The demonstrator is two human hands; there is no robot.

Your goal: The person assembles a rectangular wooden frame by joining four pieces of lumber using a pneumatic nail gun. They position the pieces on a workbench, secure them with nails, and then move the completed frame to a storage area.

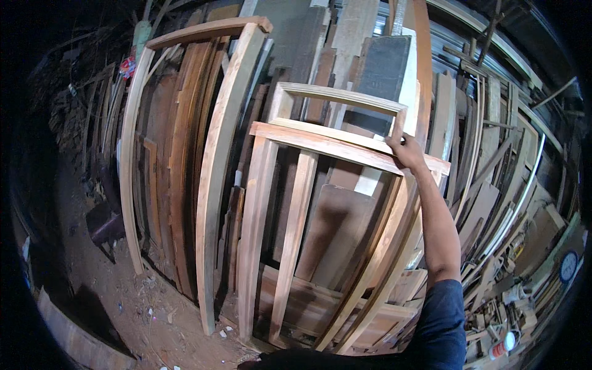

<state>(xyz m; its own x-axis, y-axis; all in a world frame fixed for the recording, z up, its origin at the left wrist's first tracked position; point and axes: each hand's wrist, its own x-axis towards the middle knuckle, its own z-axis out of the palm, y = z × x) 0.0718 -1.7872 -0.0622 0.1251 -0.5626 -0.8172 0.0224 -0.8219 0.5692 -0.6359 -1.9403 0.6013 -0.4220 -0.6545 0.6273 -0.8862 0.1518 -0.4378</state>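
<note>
My right hand [407,152] is closed round the lower right corner of a small rectangular wooden frame [342,92]. This small frame stands along the top rail [333,148] of a taller pale wood door frame [256,228], and its lower edge appears to touch that rail. Several upright posts run down from the rail to the ground, a slimmer one [295,240] among them. My right arm reaches up from the lower right in a dark blue sleeve. My left hand is out of view.
Another tall door frame [222,160] stands to the left. Boards and planks [185,154] lean behind both frames. Wood scraps [493,327], a small white and red container [501,346] and a round blue dial [568,266] are at the right. A curved board [74,339] lies lower left on the dirt floor [154,327].
</note>
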